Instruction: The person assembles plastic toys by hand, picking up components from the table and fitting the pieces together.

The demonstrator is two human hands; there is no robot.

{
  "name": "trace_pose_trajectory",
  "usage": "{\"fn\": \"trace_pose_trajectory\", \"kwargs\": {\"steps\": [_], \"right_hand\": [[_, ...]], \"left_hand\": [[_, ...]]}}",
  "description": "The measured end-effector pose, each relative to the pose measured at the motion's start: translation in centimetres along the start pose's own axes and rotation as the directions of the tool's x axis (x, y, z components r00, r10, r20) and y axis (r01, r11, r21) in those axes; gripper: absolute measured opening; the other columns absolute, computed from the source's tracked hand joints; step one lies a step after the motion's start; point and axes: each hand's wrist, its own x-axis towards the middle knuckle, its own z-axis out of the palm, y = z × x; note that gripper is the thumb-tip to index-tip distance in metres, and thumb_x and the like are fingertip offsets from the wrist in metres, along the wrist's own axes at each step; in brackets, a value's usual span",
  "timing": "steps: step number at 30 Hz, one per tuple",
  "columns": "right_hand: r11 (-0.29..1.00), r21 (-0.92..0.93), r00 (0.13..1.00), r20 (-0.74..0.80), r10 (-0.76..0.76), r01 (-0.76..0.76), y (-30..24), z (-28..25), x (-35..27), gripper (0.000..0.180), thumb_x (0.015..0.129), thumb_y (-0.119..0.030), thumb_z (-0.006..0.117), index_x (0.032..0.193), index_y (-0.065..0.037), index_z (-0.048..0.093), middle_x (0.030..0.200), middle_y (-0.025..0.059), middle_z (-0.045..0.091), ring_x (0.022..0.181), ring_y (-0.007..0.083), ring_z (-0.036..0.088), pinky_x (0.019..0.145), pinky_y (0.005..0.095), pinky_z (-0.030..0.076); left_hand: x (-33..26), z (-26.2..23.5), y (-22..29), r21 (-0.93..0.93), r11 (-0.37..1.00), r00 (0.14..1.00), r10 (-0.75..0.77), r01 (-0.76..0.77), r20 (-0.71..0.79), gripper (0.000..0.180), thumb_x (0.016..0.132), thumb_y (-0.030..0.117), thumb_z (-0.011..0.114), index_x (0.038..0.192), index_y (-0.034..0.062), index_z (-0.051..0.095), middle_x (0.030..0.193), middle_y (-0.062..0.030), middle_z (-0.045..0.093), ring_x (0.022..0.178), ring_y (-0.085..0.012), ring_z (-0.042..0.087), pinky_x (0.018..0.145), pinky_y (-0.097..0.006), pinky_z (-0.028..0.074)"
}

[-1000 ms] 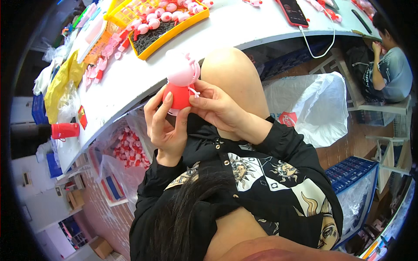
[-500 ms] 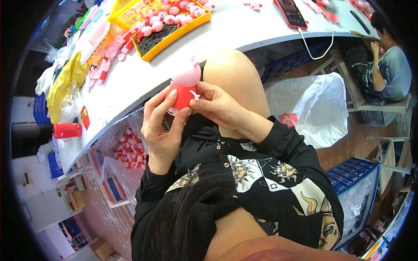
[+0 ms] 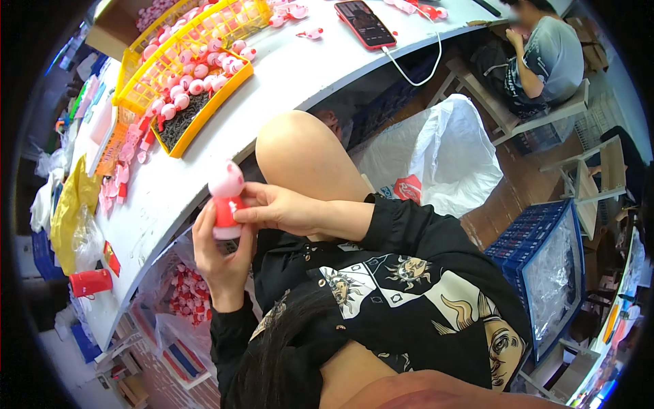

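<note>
A small pig figurine (image 3: 225, 217) with a pink head and a red body stands nearly upright between my hands, beside the table's edge. My left hand (image 3: 221, 262) is closed round its lower body from below. With thumb and fingers, my right hand (image 3: 276, 208) grips its right side, near a small white arm. Farther off on the white table (image 3: 225, 126), a yellow tray (image 3: 212, 117) holds several pink pig pieces (image 3: 197, 86) and dark small parts (image 3: 180, 124).
A yellow basket (image 3: 133, 88) leans over the tray. A phone (image 3: 366, 24) with a white cable lies at the far edge. A white plastic bag (image 3: 456, 163) and a blue crate (image 3: 528, 235) stand to the right. Red and pink pieces (image 3: 191, 293) fill a bag below the table. Another person (image 3: 545, 61) sits at far right.
My view has swung, so the tray and phone show farther left. My hands, holding the figurine, appear lower and more to the left, and its front with the face has turned.
</note>
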Motion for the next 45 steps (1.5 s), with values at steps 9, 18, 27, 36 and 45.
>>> {"fn": "trace_pose_trajectory", "kwargs": {"steps": [9, 18, 27, 36, 45], "right_hand": [[0.506, -0.831, 0.972, 0.220, -0.082, 0.231, 1.2, 0.1, -3.9, 0.081, 0.081, -0.033, 0.070, 0.140, 0.001, 0.026, 0.139, 0.0226, 0.037, 0.123, 0.0315, 0.046, 0.102, 0.0372, 0.037], [0.361, -0.922, 0.944, 0.232, 0.233, 0.137, 3.8, -1.6, -4.8, 0.054, 0.085, -0.034, 0.062, 0.123, 0.003, 0.051, 0.116, 0.0221, 0.057, 0.111, 0.0348, 0.053, 0.095, 0.0393, 0.041], [0.368, -0.928, 0.956, 0.161, 0.245, 0.062, 5.8, -2.8, -5.5, 0.038, 0.087, -0.025, 0.060, 0.115, 0.001, 0.056, 0.112, 0.0175, 0.059, 0.103, 0.0331, 0.057, 0.088, 0.0391, 0.046], [0.358, -0.933, 0.930, 0.154, 0.334, 0.027, 6.2, -3.9, -4.9, 0.034, 0.082, -0.018, 0.064, 0.112, -0.001, 0.057, 0.110, 0.0131, 0.059, 0.100, 0.0314, 0.059, 0.082, 0.0397, 0.049], [0.345, -0.930, 0.946, 0.220, 0.240, 0.129, 6.2, -3.1, -4.9, 0.035, 0.074, -0.023, 0.074, 0.099, -0.003, 0.059, 0.097, 0.0109, 0.062, 0.098, 0.0299, 0.054, 0.083, 0.0386, 0.045]], "left_hand": [[-6.8, -5.6, 0.8, -0.270, 0.825, 0.841, -0.380, 0.496, 0.384, 0.048, 0.071, -0.005, 0.062, 0.118, -0.0011, 0.052, 0.103, -0.0122, 0.060, 0.089, -0.0193, 0.062, 0.081, -0.029, 0.049], [-11.0, -3.4, 0.8, -0.453, 0.475, 0.656, -0.546, 0.755, 0.521, 0.049, 0.076, 0.012, 0.072, 0.119, -0.0007, 0.052, 0.107, -0.0100, 0.058, 0.100, -0.0167, 0.057, 0.089, -0.029, 0.045], [-12.0, -3.2, -0.5, -0.243, 0.588, 0.591, -0.520, 0.772, 0.617, 0.054, 0.070, 0.016, 0.081, 0.113, -0.0010, 0.055, 0.106, -0.0162, 0.061, 0.094, -0.0224, 0.063, 0.083, -0.030, 0.050], [-15.0, -1.8, -2.6, -0.321, 0.514, 0.583, -0.504, 0.796, 0.638, 0.045, 0.072, 0.008, 0.078, 0.110, -0.0022, 0.056, 0.104, -0.0165, 0.061, 0.095, -0.0231, 0.062, 0.083, -0.030, 0.048], [-13.1, -2.6, -1.0, -0.221, 0.689, 0.649, -0.455, 0.691, 0.610, 0.047, 0.071, 0.015, 0.081, 0.107, -0.0002, 0.054, 0.098, -0.0167, 0.062, 0.088, -0.0246, 0.064, 0.079, -0.031, 0.050]]}}
